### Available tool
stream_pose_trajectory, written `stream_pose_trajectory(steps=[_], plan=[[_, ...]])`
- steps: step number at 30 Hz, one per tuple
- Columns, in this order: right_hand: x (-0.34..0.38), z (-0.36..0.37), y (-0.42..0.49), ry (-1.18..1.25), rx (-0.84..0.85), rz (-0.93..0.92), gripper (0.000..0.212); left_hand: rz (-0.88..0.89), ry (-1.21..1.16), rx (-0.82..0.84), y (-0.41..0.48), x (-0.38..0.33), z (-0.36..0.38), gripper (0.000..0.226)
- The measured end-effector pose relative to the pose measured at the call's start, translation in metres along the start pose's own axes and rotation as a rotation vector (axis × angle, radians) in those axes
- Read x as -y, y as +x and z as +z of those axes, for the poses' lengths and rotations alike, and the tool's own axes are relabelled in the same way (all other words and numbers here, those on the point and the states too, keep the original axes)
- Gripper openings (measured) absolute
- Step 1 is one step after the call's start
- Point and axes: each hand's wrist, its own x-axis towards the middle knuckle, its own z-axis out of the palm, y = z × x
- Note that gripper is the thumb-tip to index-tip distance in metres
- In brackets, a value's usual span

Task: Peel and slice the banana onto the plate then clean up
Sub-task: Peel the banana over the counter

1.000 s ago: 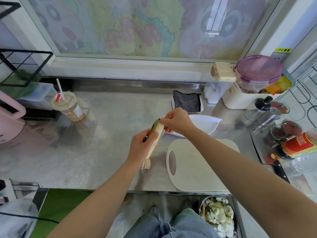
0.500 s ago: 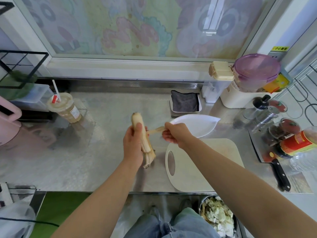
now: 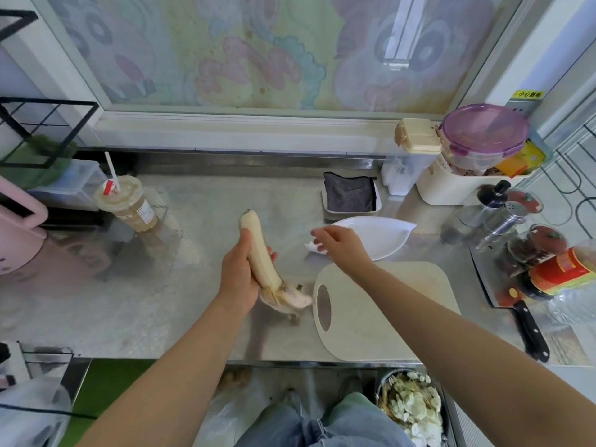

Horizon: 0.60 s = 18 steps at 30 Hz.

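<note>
My left hand grips a mostly peeled pale banana, held upright above the steel counter. Peel strips hang loose from its lower end. My right hand hovers to the right of the banana, fingers apart and empty, over the near tip of the white leaf-shaped plate. A cream cutting board lies at the counter's front edge, just right of the peel. A black-handled knife rests at the far right.
An iced drink cup with a straw stands at back left. A grey cloth in a small tray sits behind the plate. Containers, shakers and a red jar crowd the right side. A bin of scraps sits below the counter.
My right hand pulled a peel strip down and let it go; it is now open near the plate. The banana stands more bare and upright in my left hand.
</note>
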Motion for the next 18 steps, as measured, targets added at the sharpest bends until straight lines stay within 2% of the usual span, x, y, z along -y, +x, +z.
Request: stream_pose_trajectory(steps=[2,5,10,12,16,18], plan=[[0.026,0.003,0.001,0.192,0.117,-0.037,0.03,-0.001,0.139,0.06,-0.006,0.005,0.007,0.041],[0.044,0.005,0.005,0.186,0.166,-0.065,0.027,0.03,0.247,0.165,-0.014,0.01,0.012,0.043],[0.047,-0.003,0.004,0.286,0.21,0.074,0.023,0.087,0.378,0.196,-0.021,0.011,0.011,0.035],[0.048,-0.006,0.005,0.243,0.222,0.091,0.023,0.11,0.453,0.197,-0.023,0.011,0.01,0.031],[0.051,-0.011,0.007,-0.051,0.174,0.034,0.02,0.165,0.562,0.246,-0.024,0.015,0.008,0.023],[0.049,-0.01,0.007,-0.104,0.155,0.013,0.017,0.184,0.578,0.251,-0.025,0.015,0.01,0.021]])
